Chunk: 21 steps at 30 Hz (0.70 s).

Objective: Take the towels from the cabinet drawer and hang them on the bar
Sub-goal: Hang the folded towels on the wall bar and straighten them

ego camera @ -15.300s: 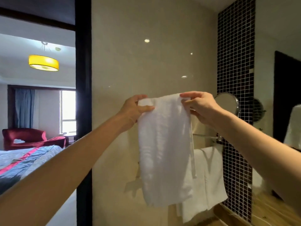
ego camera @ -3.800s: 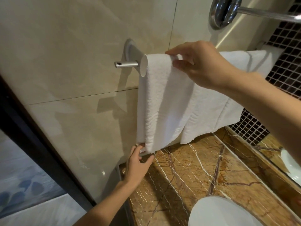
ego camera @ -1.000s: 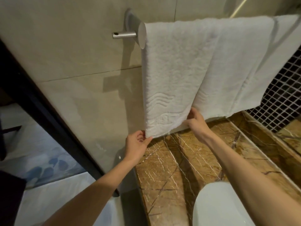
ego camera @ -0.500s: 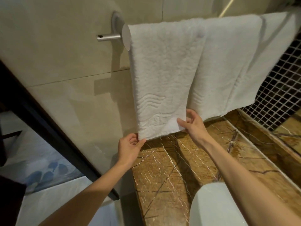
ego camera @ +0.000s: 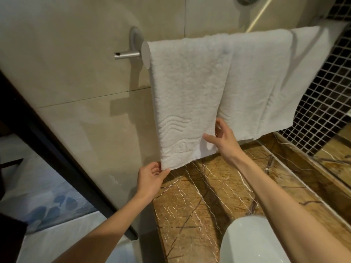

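Note:
A white towel (ego camera: 188, 95) with a wavy embossed pattern hangs over the chrome bar (ego camera: 126, 55) on the beige wall. Beside it on the right hangs a second white towel (ego camera: 266, 78), partly tucked behind the first. My left hand (ego camera: 152, 177) pinches the first towel's lower left corner. My right hand (ego camera: 222, 138) rests against its lower right edge, fingers spread, thumb on the front of the cloth. The bar itself is hidden under the towels except for its left end cap and stub.
A brown marble counter (ego camera: 199, 202) lies under the towels, with a white basin (ego camera: 252, 242) at its near right. Dark mosaic tiles (ego camera: 326, 103) and a mirror edge are to the right. A black door frame (ego camera: 57, 158) runs down the left.
My right hand has loosened from gripping the towel's lower right corner to an open touch on its edge. The view has shifted slightly; the towel hangs the same.

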Each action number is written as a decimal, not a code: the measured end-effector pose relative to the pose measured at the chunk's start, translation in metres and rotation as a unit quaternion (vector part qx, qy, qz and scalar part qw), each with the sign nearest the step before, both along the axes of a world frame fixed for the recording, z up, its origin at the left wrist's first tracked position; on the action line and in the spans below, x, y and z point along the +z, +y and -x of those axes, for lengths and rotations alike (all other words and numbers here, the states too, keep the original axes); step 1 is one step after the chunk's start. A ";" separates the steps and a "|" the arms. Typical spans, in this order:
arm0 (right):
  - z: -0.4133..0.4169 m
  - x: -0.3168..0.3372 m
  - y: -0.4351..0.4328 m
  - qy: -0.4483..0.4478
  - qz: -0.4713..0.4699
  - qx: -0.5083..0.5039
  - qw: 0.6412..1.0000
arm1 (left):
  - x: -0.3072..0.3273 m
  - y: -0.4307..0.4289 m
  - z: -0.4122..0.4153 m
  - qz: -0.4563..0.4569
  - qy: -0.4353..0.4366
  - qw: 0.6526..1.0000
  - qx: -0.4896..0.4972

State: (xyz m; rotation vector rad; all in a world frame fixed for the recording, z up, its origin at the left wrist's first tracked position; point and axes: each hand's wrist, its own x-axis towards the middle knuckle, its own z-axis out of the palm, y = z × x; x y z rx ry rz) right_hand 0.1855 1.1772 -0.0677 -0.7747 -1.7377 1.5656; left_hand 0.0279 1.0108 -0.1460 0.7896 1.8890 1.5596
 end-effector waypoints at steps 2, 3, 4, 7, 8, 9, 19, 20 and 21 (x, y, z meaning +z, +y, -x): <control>0.003 0.010 0.004 -0.019 -0.017 0.014 1.000 | 0.002 -0.001 -0.001 0.003 -0.001 1.000 -0.002; 0.004 0.013 0.005 -0.034 -0.029 0.021 0.999 | 0.003 -0.002 -0.001 0.005 -0.001 1.000 -0.002; 0.006 0.014 0.006 -0.048 -0.035 0.030 0.998 | 0.003 -0.002 -0.001 0.007 -0.002 1.000 -0.001; 0.005 0.013 0.004 -0.078 -0.027 0.057 0.995 | 0.003 -0.003 -0.001 0.012 0.000 1.000 0.004; 0.004 0.011 0.002 -0.082 -0.018 0.062 0.995 | 0.002 -0.003 -0.001 0.012 0.000 1.000 0.006; 0.002 0.008 0.000 -0.083 -0.009 0.063 0.995 | 0.002 -0.003 -0.001 0.013 0.002 1.000 0.006; -0.020 -0.034 -0.021 -0.076 0.011 -0.045 0.996 | 0.009 0.001 -0.003 0.010 0.009 1.000 -0.027; -0.022 -0.035 -0.022 -0.075 0.006 -0.055 0.996 | 0.010 0.002 -0.005 0.011 0.016 0.999 -0.030; -0.023 -0.037 -0.024 -0.075 -0.002 -0.063 0.995 | 0.011 0.003 -0.006 0.014 0.023 0.999 -0.032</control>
